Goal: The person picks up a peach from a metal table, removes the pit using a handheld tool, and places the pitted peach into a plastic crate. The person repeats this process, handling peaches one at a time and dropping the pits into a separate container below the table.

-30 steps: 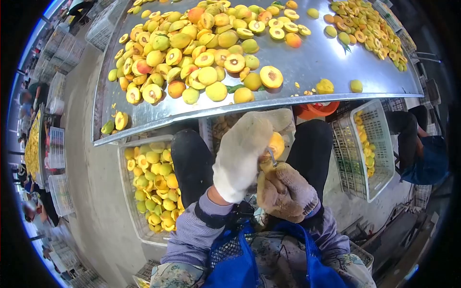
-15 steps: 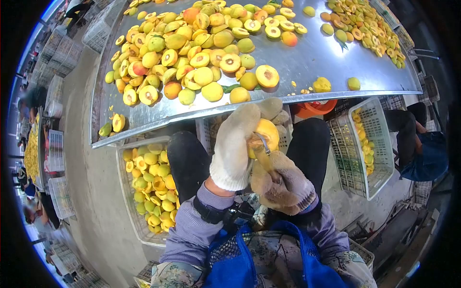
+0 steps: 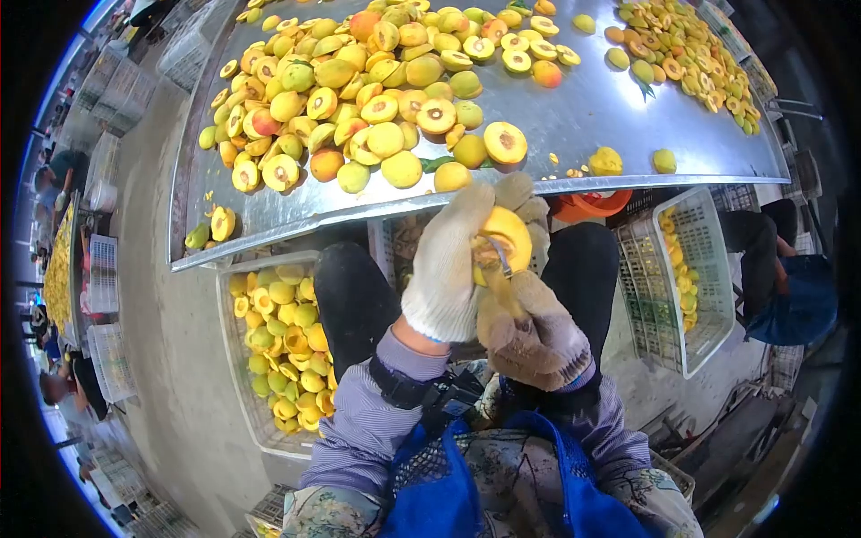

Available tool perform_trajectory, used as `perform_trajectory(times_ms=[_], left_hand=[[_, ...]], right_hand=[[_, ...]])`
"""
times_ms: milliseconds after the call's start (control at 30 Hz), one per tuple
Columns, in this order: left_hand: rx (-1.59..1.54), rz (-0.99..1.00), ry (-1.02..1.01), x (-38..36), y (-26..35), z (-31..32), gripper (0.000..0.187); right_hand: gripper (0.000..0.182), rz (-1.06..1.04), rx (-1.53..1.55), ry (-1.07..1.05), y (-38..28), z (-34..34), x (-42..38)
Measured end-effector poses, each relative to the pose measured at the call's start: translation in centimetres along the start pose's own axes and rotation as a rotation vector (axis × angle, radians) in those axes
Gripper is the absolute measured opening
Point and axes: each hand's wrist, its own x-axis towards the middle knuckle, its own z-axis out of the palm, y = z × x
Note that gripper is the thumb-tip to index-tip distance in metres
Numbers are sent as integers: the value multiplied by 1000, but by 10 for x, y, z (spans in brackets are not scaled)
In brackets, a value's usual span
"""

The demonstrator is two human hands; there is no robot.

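Note:
My left hand (image 3: 448, 264), in a pale knitted glove, is closed around a yellow peach half (image 3: 512, 235) just off the table's front edge. The cut face is turned partly toward my right hand. Gloved and stained brown, my right hand (image 3: 538, 339) grips a pitting knife by its handle, which is mostly hidden by the fingers. The knife's curved metal blade (image 3: 505, 261) sits at the middle of the cut face. Whether the stone is still inside cannot be made out. Beyond my hands, a heap of halved peaches (image 3: 359, 99) lies on the metal table (image 3: 583, 117).
A crate (image 3: 235, 377) of peach halves stands on the floor by my left leg. To the right are an orange-red tub (image 3: 587, 206) under the table edge and another crate (image 3: 717, 296) with fruit. A second peach pile (image 3: 691, 63) lies at the table's far right.
Both hands have shifted slightly right with the peach half, which has turned so more of its cut rim shows. The blade remains at its centre.

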Motion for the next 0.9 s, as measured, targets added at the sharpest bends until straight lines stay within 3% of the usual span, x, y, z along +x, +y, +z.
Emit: perform_trajectory(times_ms=[67, 100, 200, 233, 267, 333, 400, 433, 467, 533, 567, 600, 633, 667, 700, 733, 767, 900], left_hand=[[-201, -84, -158, 15, -3, -14, 54], [3, 73, 35, 19, -6, -5, 54], [-49, 161, 55, 27, -1, -9, 55], [-51, 143, 15, 24, 5, -13, 56], [-73, 92, -76, 24, 9, -27, 57], [126, 303, 9, 14, 18, -31, 57], [165, 350, 21, -10, 40, -49, 55], [330, 450, 55, -25, 53, -66, 57], [333, 485, 115, -47, 67, -80, 49], [451, 543, 274, -90, 87, -125, 49], [639, 587, 366, -111, 93, -152, 50], [827, 620, 453, -132, 94, -188, 51], [1398, 580, 521, -164, 96, -229, 53], [1968, 476, 562, -192, 92, -257, 55], [1962, 460, 597, -207, 85, -262, 55], [1542, 180, 822, -221, 77, -264, 57], [1090, -72, 986, -233, 68, -267, 59], [1290, -26, 1129, -245, -15, -320, 66]], right_hand=[[37, -106, -118, -79, 2, 0, -2], [37, -161, -177, -117, 2, -1, -3], [39, -340, -350, -236, 1, -1, -5], [40, -302, -84, -166, 2, -5, 1], [42, -155, 118, -698, -8, -30, 13], [46, -481, -588, 10, -9, 7, 0], [50, -360, -568, 132, -8, 8, -5], [51, -301, -631, 52, -14, 6, -8], [48, -400, -697, 146, -6, -6, -1], [41, -453, -551, -190, -3, -19, 4], [41, -418, -555, -215, 0, -21, 6], [38, -401, -539, -36, 4, -22, 7], [35, -384, -526, 148, 7, -23, 9], [35, -358, -540, 132, 10, -23, 12], [34, -359, -536, 237, 14, -23, 17], [33, -364, -532, 343, 17, -23, 22], [33, -313, -577, 185, 17, -21, 20], [34, -244, -616, 187, 31, 0, 31]])
